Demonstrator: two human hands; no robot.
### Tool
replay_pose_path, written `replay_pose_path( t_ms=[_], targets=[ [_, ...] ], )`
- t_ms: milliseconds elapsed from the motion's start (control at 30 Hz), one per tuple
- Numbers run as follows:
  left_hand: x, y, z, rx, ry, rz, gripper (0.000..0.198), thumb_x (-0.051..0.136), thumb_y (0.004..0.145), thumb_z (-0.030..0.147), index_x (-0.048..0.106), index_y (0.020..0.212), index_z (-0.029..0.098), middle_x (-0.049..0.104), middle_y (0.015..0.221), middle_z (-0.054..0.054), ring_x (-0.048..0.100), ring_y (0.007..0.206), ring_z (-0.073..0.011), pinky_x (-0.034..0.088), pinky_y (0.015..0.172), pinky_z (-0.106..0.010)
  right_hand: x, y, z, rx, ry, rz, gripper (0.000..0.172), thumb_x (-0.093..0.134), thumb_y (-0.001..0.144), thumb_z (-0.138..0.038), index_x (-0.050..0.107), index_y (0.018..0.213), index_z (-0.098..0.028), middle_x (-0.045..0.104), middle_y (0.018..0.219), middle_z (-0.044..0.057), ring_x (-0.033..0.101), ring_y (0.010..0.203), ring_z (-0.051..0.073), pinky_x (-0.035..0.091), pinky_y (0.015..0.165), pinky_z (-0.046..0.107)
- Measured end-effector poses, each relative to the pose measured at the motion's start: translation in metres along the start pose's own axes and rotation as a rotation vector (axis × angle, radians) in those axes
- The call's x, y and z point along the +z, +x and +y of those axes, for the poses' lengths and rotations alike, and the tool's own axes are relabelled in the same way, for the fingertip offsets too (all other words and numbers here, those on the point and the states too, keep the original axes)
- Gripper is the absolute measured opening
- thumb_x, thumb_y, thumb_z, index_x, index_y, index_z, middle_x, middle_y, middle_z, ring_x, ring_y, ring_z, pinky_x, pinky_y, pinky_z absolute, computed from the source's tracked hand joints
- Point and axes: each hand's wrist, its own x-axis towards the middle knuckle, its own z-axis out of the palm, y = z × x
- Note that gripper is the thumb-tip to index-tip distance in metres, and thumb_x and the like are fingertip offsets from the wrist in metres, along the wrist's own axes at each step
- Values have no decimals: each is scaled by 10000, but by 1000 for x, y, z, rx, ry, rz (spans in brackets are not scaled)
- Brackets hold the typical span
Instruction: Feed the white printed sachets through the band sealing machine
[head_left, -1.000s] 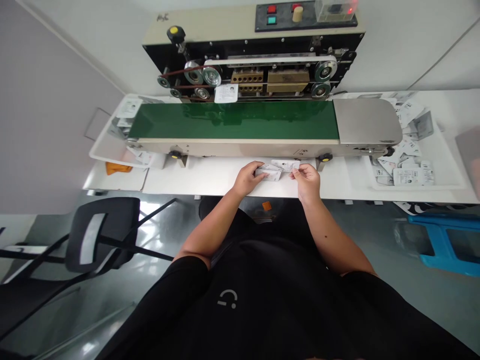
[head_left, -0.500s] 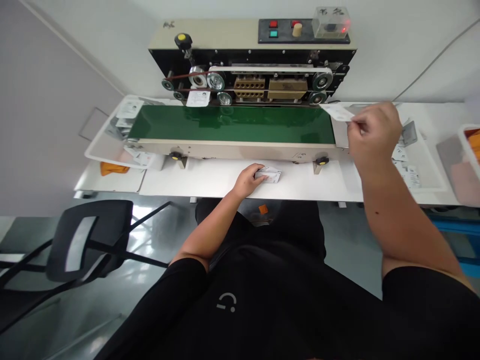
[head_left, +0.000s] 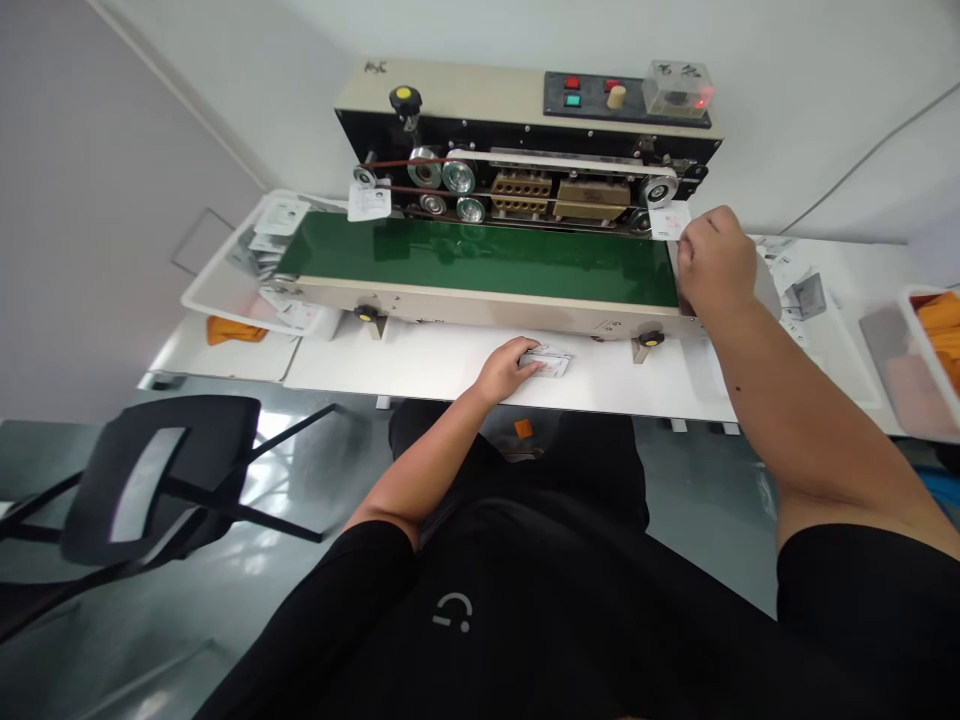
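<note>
My right hand [head_left: 718,262] pinches a small white packet [head_left: 669,221] at the right end of a band sealer [head_left: 480,85]. The packet's upper edge is at the rollers there. My left hand [head_left: 506,370] rests on the white table, its fingers closed round a small stack of similar packets [head_left: 551,364]. Another white packet [head_left: 370,203] hangs at the sealer's left end, by the small pulley. Below the rollers runs a green conveyor belt [head_left: 480,262], with no packet lying on its visible surface.
A white tray [head_left: 196,300] of packets stands at the belt's left end, with an orange piece [head_left: 234,330] beside it. Another tray [head_left: 862,385] with packets is on the right, near a clear bin [head_left: 889,350] holding orange items. A black chair [head_left: 161,480] stands at left.
My right hand has moved left, bringing its packet to the sealer's right rollers. The packet at the left end has travelled further left. My left hand keeps its stack; the view has shifted slightly.
</note>
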Motion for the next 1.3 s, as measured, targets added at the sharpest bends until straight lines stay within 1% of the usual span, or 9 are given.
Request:
replay_pose_path(
  t_ms=[200,367,467,600,767,900,1000,1167,1300],
  targets=[
    [0,0,-2,6,-21,-3,292,715,970,341,706,1208,171,749,1141,-116,697,1054,-237,560,976,-373,7,9,-22,-100,72,-34,199,531,1053,-215,682,1137,-118,610,1357,168,555,1063,183,415,909,299],
    [0,0,0,8,-29,0,294,713,970,346,706,1207,171,750,1147,-116,696,1057,-238,556,981,-375,14,4,-39,-208,231,66,193,593,1042,-331,676,1085,-161,647,1284,136,615,1114,230,531,945,334],
    [0,-1,1,3,-34,-3,287,710,970,339,708,1205,173,752,1153,-116,696,1053,-238,554,968,-368,15,-27,-51,-170,336,179,242,601,1038,-393,686,1109,-177,641,1298,157,639,1169,276,578,965,397],
    [0,0,0,-7,-40,-4,278,712,966,333,713,1197,179,753,1160,-115,697,1034,-238,554,930,-357,33,-107,-74,-132,556,325,193,582,1025,-349,694,1058,-195,660,1138,135,672,1079,256,606,952,420],
    [2,1,-4,-26,-69,-18,294,720,959,350,721,1203,186,766,1164,-96,700,1030,-232,541,920,-338,90,-184,-95,101,913,100,295,622,975,-343,693,1228,-207,644,1231,123,665,824,155,612,708,310],
    [2,0,-4,-56,-96,-26,320,739,939,357,726,1213,193,779,1126,-74,699,954,-210,532,865,-314,121,-190,-93,180,1032,-151,462,641,954,-364,677,1395,-230,667,1307,113,682,879,166,596,746,309],
    [1,-1,-3,-49,-114,-62,317,736,932,351,730,1210,198,784,1115,-68,693,916,-197,523,816,-298,124,-184,-86,135,1062,-279,348,636,958,-379,766,1242,-225,725,1197,81,692,958,192,590,884,342],
    [1,-1,-1,-37,-115,-99,357,734,932,362,721,1250,199,783,1188,-84,707,957,-207,539,839,-304,113,-186,-85,198,1158,-245,269,725,920,-458,769,908,-192,697,926,49,652,853,171,560,815,302],
    [1,0,0,-44,-110,-91,380,731,935,324,714,1295,203,771,1274,-106,723,1075,-244,564,957,-351,108,-189,-89,491,1372,-138,324,792,860,-504,716,889,-191,632,751,18,598,679,134,533,674,270]
  ],
)
